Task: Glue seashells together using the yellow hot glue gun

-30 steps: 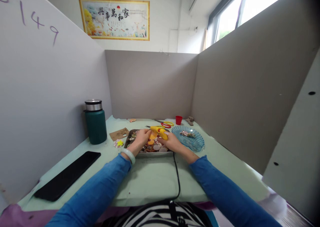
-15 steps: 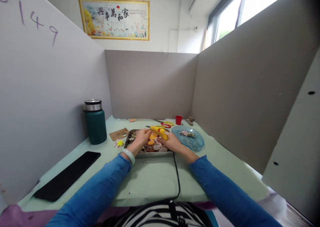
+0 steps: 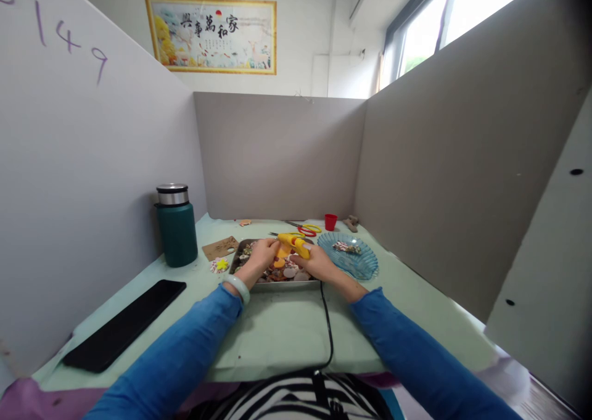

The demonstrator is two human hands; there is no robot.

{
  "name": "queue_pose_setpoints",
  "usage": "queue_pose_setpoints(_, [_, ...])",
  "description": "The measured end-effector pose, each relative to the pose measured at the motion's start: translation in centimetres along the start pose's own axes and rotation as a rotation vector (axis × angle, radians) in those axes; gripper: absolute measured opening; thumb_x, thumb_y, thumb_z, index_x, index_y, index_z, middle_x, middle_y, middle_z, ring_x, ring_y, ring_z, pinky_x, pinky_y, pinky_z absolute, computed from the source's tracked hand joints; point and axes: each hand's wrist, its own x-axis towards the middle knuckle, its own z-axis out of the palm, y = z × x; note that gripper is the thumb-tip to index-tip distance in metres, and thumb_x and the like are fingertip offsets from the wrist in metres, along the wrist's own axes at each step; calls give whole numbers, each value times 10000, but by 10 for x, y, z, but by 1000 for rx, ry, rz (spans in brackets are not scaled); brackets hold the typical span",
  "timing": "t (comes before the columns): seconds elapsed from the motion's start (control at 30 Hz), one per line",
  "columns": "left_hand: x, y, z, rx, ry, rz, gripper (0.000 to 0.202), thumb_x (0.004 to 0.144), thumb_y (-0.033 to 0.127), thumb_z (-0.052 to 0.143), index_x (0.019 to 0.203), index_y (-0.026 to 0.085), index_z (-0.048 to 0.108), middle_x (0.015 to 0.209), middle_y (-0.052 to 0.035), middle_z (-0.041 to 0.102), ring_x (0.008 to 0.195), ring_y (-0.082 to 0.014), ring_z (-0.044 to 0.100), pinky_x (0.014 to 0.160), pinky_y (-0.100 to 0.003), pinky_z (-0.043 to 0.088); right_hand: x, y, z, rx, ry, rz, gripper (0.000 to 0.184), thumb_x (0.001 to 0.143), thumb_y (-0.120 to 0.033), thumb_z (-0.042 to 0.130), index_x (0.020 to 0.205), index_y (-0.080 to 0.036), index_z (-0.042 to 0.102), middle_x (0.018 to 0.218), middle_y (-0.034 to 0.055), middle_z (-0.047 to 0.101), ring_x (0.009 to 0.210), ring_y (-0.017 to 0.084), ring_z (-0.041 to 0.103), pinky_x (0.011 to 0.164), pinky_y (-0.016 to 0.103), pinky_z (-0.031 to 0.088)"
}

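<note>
My right hand [image 3: 318, 263] is closed round a yellow glue gun [image 3: 294, 245], whose nozzle points left over a metal tray [image 3: 277, 284] filled with several small coloured pieces. My left hand [image 3: 259, 259] is closed over the tray, pinching an orange piece [image 3: 282, 253] just under the nozzle. The gun's black cord [image 3: 327, 327] runs from the tray back toward my body. A pale bangle sits on my left wrist.
A green flask [image 3: 176, 225] stands at the left, with a black flat slab [image 3: 124, 323] in front of it. A brown card tag [image 3: 221, 247] and a small flower piece [image 3: 220, 265] lie left of the tray. A blue shell-shaped dish [image 3: 354, 256], scissors [image 3: 303, 228] and a red cup [image 3: 330, 222] lie beyond. Partition walls enclose three sides.
</note>
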Motion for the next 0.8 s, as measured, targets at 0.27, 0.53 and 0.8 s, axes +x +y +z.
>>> queue_pose_setpoints(0.27, [-1, 0, 0, 3, -30, 13, 266, 897, 264, 439, 655, 170, 497, 442, 37, 472, 355, -87, 424, 387, -193, 348, 1, 2, 0, -17, -6, -3, 263, 766, -410, 630, 863, -166, 640, 730, 0, 631, 648, 151, 547, 594, 257, 411])
queue_pose_setpoints(0.53, [2, -2, 1, 2, -43, 8, 246, 899, 255, 429, 692, 164, 524, 455, 34, 490, 359, -93, 429, 394, -202, 352, 1, 2, 0, -18, -11, 19, 256, 762, -397, 629, 868, -164, 635, 680, -8, 616, 628, 150, 542, 589, 257, 408])
queue_pose_setpoints(0.8, [4, -4, 3, -25, -56, 19, 234, 888, 231, 432, 692, 155, 533, 455, 33, 487, 351, -85, 422, 391, -196, 345, 2, 6, 1, -1, -25, 6, 254, 763, -392, 627, 871, -162, 628, 697, -3, 621, 628, 149, 544, 582, 256, 414])
